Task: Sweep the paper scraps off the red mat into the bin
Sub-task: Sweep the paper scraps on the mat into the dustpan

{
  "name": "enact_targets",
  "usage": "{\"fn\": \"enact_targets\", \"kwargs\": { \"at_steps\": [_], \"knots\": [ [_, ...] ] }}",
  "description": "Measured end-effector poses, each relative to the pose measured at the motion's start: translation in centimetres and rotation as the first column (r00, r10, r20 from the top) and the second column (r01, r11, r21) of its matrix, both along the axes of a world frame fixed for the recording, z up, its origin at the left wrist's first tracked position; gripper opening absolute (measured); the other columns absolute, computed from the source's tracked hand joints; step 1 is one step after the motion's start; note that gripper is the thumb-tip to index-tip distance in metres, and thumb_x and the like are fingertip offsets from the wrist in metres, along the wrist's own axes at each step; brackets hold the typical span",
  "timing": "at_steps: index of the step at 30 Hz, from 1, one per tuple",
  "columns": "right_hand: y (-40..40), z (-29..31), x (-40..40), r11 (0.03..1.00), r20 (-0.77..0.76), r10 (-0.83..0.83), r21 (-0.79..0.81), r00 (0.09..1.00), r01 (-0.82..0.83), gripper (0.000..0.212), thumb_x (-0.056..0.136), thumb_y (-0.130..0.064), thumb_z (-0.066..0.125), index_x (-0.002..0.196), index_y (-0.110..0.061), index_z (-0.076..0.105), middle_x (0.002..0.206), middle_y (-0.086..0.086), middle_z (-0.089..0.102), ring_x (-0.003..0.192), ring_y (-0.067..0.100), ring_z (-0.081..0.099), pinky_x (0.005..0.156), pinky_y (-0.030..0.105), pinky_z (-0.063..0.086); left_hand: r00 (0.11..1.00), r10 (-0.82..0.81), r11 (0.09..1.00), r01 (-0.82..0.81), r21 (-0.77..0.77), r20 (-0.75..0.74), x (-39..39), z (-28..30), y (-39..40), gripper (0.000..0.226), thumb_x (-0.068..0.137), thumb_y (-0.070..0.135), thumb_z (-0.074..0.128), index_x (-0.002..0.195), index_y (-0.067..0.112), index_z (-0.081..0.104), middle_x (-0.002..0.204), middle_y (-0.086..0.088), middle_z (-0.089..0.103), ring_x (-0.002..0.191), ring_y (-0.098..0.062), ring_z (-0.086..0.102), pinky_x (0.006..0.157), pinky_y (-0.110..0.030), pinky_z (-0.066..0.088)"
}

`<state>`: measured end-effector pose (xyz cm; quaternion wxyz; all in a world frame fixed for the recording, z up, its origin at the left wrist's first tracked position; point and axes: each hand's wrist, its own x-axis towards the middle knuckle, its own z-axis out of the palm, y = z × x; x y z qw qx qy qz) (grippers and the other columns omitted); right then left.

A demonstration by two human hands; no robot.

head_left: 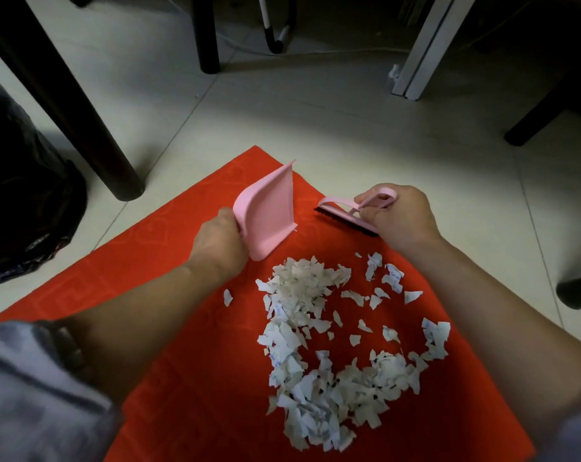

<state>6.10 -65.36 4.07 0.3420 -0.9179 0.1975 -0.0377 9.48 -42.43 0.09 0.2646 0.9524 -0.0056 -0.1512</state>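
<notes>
A red mat (169,248) lies on the pale tiled floor. Several white paper scraps (316,345) are strewn over its middle and near part. My left hand (220,241) grips the handle end of a pink dustpan (269,211), which is tipped up off the mat at the far side. My right hand (399,216) holds the looped handle of a pink hand brush (346,215) with black bristles, resting near the mat's far right edge. A bin lined with a black bag (25,201) stands at the left, beside the mat.
A thick dark table leg (82,111) stands just beyond the mat's left corner, with another dark leg (207,35) further back. A white frame post (426,48) rises at the back right. Dark furniture feet (579,290) sit on the floor at the right.
</notes>
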Motion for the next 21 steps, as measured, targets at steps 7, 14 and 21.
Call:
{"fn": "enact_targets", "kwargs": {
  "at_steps": [7,14,21],
  "knots": [
    [0.3,-0.1,0.2,1.000,-0.010,-0.002,0.027,1.000,0.002,0.019,0.085,-0.011,0.063,0.101,-0.015,0.072,0.110,0.003,0.068,0.096,0.018,0.058,0.079,0.028,0.046,1.000,0.008,0.996,-0.008,-0.091,-0.003,-1.5,0.9,1.7,0.030,0.087,0.005,0.060,0.114,0.006,0.050,0.104,-0.014,0.062,0.087,-0.033,0.063,0.078,-0.046,0.056],
    [3.0,-1.3,1.3,0.991,-0.073,0.133,0.022,0.988,-0.132,0.017,0.086,-0.011,0.061,0.097,-0.016,0.072,0.101,0.004,0.068,0.086,0.015,0.056,0.074,0.026,0.042,0.981,0.192,0.966,-0.192,-0.173,-0.015,-3.1,1.9,3.6,0.036,0.084,0.004,0.065,0.116,0.006,0.048,0.104,-0.013,0.060,0.089,-0.033,0.064,0.075,-0.043,0.056],
    [2.6,0.8,1.8,0.969,-0.318,0.244,0.032,0.916,-0.247,0.015,0.082,-0.005,0.061,0.087,-0.015,0.071,0.081,-0.001,0.066,0.062,0.010,0.053,0.055,0.022,0.044,0.962,0.262,0.936,-0.274,-0.223,-0.084,-4.6,1.7,4.5,0.035,0.085,0.005,0.065,0.115,0.008,0.049,0.099,-0.015,0.064,0.080,-0.029,0.065,0.064,-0.034,0.050]
  ]
}}
